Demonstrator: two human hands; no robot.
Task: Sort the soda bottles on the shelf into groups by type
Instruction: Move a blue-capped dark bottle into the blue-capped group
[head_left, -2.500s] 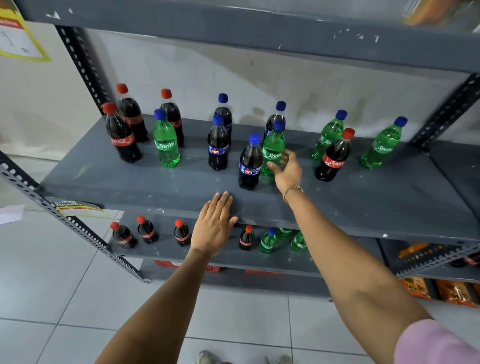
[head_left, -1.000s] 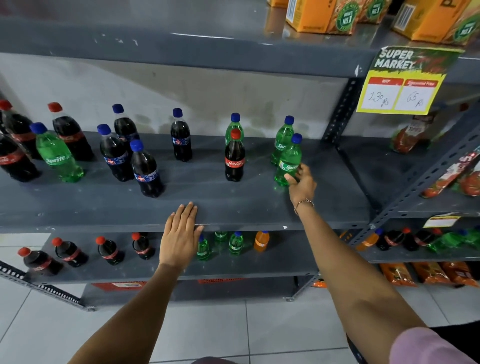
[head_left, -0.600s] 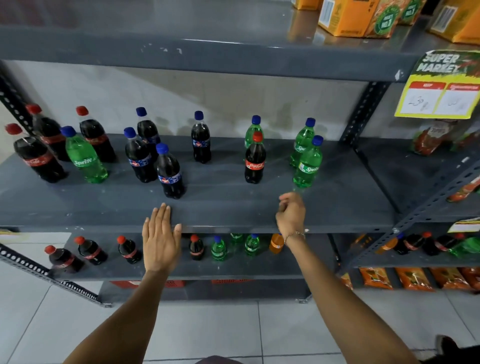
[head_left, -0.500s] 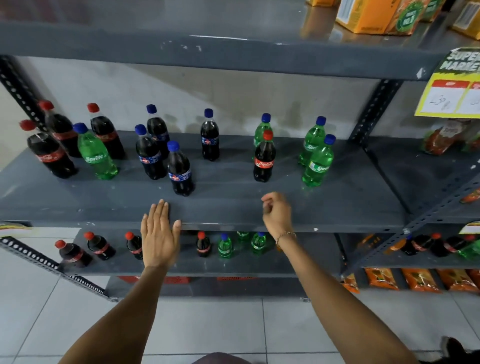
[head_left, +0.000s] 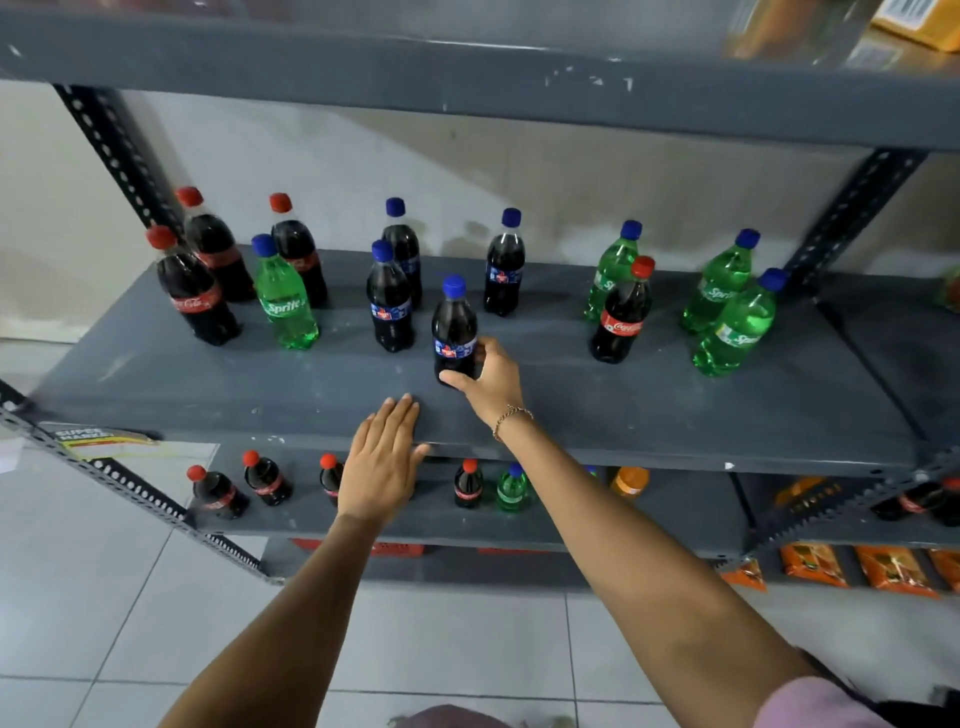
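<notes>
On the grey shelf (head_left: 649, 410) stand mixed soda bottles. My right hand (head_left: 491, 376) grips the lower part of a dark blue-capped cola bottle (head_left: 453, 325) near the shelf's front middle. Three more blue-capped cola bottles (head_left: 389, 299) stand behind it. Three red-capped Coca-Cola bottles (head_left: 195, 291) and one green Sprite bottle (head_left: 284, 301) are at the left. At the right, three Sprite bottles (head_left: 735, 327) flank a lone Coca-Cola bottle (head_left: 621, 314). My left hand (head_left: 382, 462) lies flat on the shelf's front edge, fingers apart, holding nothing.
A lower shelf (head_left: 675, 514) holds small cola, Sprite and orange bottles. Another shelf (head_left: 467, 78) hangs close above the bottles. Slotted metal uprights (head_left: 119, 150) stand at both ends. Orange snack packets (head_left: 893, 569) lie at the bottom right. The floor is tiled.
My right hand moved from the shelf's front edge, where it was empty, to the front blue-capped cola bottle and closed on it. The view swung left. My left hand stayed put.
</notes>
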